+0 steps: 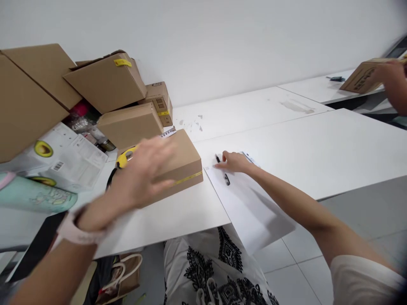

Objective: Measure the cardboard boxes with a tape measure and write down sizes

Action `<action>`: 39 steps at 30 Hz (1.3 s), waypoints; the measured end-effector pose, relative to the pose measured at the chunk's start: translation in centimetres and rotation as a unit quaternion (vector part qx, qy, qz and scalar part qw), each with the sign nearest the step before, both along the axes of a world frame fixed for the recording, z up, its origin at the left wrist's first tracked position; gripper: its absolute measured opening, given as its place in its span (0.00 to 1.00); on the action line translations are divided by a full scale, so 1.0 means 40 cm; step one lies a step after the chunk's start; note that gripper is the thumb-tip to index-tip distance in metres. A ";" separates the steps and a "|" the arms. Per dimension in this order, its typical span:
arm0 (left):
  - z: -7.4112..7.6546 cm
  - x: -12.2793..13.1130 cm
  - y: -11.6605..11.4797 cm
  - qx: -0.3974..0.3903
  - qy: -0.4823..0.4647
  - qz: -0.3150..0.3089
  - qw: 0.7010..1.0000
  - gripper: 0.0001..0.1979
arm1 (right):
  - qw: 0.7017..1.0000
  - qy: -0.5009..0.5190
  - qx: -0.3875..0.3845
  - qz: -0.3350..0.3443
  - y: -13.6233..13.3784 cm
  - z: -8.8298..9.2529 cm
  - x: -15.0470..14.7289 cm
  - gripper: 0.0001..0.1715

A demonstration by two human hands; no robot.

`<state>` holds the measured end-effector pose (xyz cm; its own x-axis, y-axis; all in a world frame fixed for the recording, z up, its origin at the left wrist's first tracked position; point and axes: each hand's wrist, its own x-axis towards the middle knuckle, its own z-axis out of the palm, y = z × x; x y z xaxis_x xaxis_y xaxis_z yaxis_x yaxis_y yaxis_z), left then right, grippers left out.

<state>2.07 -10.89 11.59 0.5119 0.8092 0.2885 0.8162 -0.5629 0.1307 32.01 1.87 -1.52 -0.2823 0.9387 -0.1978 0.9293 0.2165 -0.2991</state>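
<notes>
My left hand (pixel 143 171), smeared by motion, hovers with its fingers stretched out over a closed cardboard box (pixel 187 154). On that box lies a yellow tape measure (pixel 125 157), partly hidden behind the hand, with a short length of white blade (pixel 168 132) showing past the fingers. A strip of yellow tape runs along the box's front side. To the right, my right hand (pixel 235 162) is down at a black and clear pen (pixel 227 179), its thumb and bent finger closed across the upper part. Beneath the pen lies white paper (pixel 251 207), which hangs over the table edge.
Cardboard boxes (pixel 108 84) are stacked at the left against the wall, beside avocado-print packages (pixel 63 156) and a mint-green bottle (pixel 38 197). At the far right, another person's hand (pixel 394 82) is at a small carton (pixel 362 78). A bag (pixel 125 279) stands below the white table (pixel 286 144).
</notes>
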 end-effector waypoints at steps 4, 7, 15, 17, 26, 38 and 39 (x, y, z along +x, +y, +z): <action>-0.171 0.211 -0.100 -0.095 0.030 -0.185 0.978 0.25 | 0.998 0.028 0.005 0.059 -0.013 -0.031 -0.020 0.15; -0.305 0.269 -0.077 -0.149 0.069 -0.120 0.979 0.32 | 0.984 0.168 -0.037 0.052 -0.001 -0.029 0.015 0.13; -0.428 0.300 0.022 -0.179 0.063 -0.077 0.979 0.45 | 0.830 0.555 -0.062 0.006 0.003 0.033 0.108 0.24; -0.433 0.322 0.031 -0.148 0.046 -0.079 0.985 0.45 | 0.825 0.564 -0.036 -0.020 -0.006 0.025 0.077 0.26; -0.446 0.342 0.072 -0.134 0.009 -0.065 0.989 0.40 | 0.728 0.647 -0.214 -0.073 0.014 -0.067 -0.049 0.31; -0.475 0.345 0.077 -0.103 -0.016 -0.048 0.993 0.40 | 0.792 0.601 -0.076 -0.068 -0.002 -0.140 -0.050 0.23; -0.478 0.345 0.076 -0.094 -0.013 -0.050 0.994 0.39 | 0.791 0.603 -0.077 -0.072 0.003 -0.142 -0.048 0.24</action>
<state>15.88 -7.85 -7.55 0.5861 0.7960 0.1515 0.7530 -0.6041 0.2610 30.09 1.97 -7.21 -0.2453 0.9693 0.0187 -0.0404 0.0091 -0.9991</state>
